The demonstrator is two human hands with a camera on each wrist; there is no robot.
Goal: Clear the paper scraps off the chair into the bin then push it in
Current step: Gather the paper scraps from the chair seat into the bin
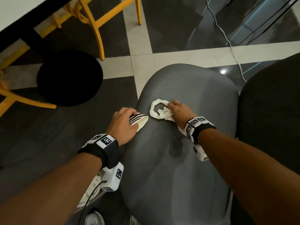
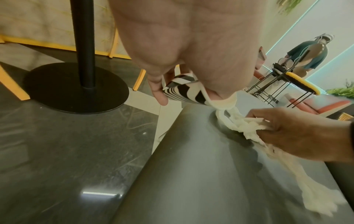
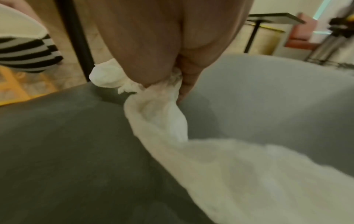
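A grey chair seat (image 1: 186, 159) fills the lower middle of the head view. My left hand (image 1: 123, 124) holds a black-and-white striped paper cup (image 1: 139, 120) on its side at the seat's left edge, mouth toward the paper. My right hand (image 1: 178, 111) grips a long twisted white paper tissue (image 1: 158, 109) that loops on the seat and trails back under my wrist. In the left wrist view the cup (image 2: 184, 92) sits between my fingers and the tissue (image 2: 241, 124) runs from its mouth into my right hand (image 2: 298, 133). In the right wrist view the tissue (image 3: 157, 112) bunches under my palm.
A black round table base (image 1: 69, 77) stands on the floor to the left, with yellow chair legs (image 1: 97, 30) behind it. A second dark seat (image 1: 272, 111) sits to the right. A white cable (image 1: 227, 38) crosses the tiled floor beyond. No bin is in view.
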